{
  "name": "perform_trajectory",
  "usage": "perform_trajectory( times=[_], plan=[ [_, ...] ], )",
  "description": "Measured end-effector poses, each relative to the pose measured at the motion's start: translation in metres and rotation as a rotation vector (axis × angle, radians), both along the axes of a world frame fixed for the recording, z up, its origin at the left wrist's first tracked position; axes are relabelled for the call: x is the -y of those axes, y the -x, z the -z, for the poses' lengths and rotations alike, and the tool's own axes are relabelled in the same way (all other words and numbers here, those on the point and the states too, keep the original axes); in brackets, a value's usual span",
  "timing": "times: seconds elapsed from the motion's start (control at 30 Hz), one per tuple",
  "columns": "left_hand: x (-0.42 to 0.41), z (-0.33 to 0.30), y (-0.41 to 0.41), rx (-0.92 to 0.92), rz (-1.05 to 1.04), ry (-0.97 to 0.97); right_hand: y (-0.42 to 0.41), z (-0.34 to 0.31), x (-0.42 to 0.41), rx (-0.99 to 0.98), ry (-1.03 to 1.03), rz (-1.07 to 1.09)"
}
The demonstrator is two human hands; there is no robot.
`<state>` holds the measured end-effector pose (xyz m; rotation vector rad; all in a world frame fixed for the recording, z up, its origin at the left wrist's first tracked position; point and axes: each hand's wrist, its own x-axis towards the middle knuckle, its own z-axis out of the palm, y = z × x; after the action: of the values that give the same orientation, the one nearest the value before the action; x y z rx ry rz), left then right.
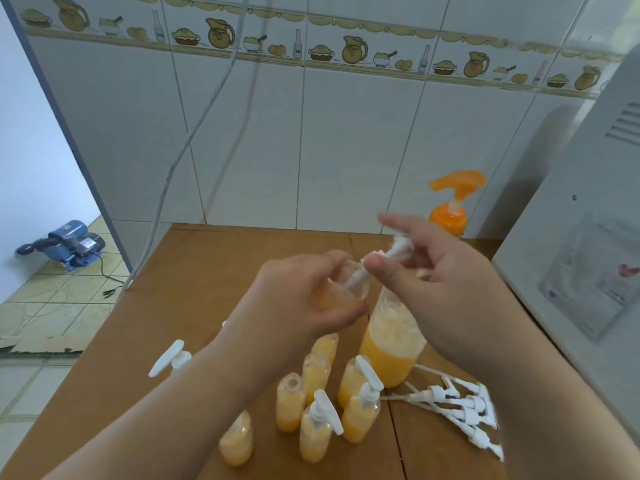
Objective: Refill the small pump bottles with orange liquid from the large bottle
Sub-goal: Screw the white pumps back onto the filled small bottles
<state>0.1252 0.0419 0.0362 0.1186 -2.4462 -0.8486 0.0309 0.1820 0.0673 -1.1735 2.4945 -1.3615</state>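
A left hand (304, 292) gripped a small bottle (341, 289) while the right hand (426, 271) pinched a white pump (388, 258), apparently entering its neck. The large bottle (391, 344) stood just below the grip.

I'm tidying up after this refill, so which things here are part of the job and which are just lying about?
Job: left hand holding small bottle; right hand pinching white pump; large bottle; filled small bottles; loose pumps.

Lying about: orange pump bottle; blue motor; hanging cable; white appliance.
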Motion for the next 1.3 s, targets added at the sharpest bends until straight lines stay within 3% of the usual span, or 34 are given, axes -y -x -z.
perform_trajectory(
  times=[0.07, 0.1, 0.17, 0.3, 0.4, 0.47, 0.6, 0.7, 0.8, 0.97, 1.13, 1.3],
  plan=[
    [0.003, -0.003, -0.001, 0.06, 0.083, -0.288, 0.004, -0.006, -0.006, -0.015, 0.049, -0.096],
    [0.005, -0.002, -0.002, 0.07, 0.103, -0.311, 0.005, -0.008, -0.007, -0.012, 0.064, -0.123],
    [0.005, 0.0, 0.0, 0.038, 0.076, -0.159, 0.008, -0.008, -0.005, -0.078, 0.007, -0.116],
    [0.01, 0.005, 0.001, -0.078, -0.03, 0.384, 0.004, -0.007, 0.002, -0.119, -0.22, -0.056],
    [0.012, 0.01, 0.002, -0.144, -0.018, 0.556, 0.003, -0.008, 0.006, -0.119, -0.36, -0.039],
    [0.013, 0.012, 0.002, -0.146, 0.018, 0.538, -0.001, -0.014, 0.006, -0.145, -0.415, -0.045],
    [0.023, 0.005, -0.003, 0.026, 0.065, 0.23, -0.008, -0.046, -0.014, -0.22, -0.414, -0.023],
    [0.052, 0.013, -0.008, 0.09, -0.151, 0.053, -0.006, -0.064, -0.041, -0.344, -0.387, 0.06],
    [0.078, 0.028, -0.008, 0.299, -0.348, 0.105, -0.003, -0.058, -0.053, -0.342, -0.49, 0.143],
    [0.071, 0.046, 0.006, 0.646, -0.256, 0.14, 0.003, -0.017, -0.046, -0.203, -0.928, 0.131],
    [0.062, 0.071, 0.035, 0.872, -0.205, 0.22, 0.017, 0.027, -0.045, 0.042, -0.988, 0.049],
    [0.057, 0.078, 0.057, 1.092, -0.175, 0.302, 0.018, 0.074, -0.032, 0.077, -0.882, -0.1]
  ],
)
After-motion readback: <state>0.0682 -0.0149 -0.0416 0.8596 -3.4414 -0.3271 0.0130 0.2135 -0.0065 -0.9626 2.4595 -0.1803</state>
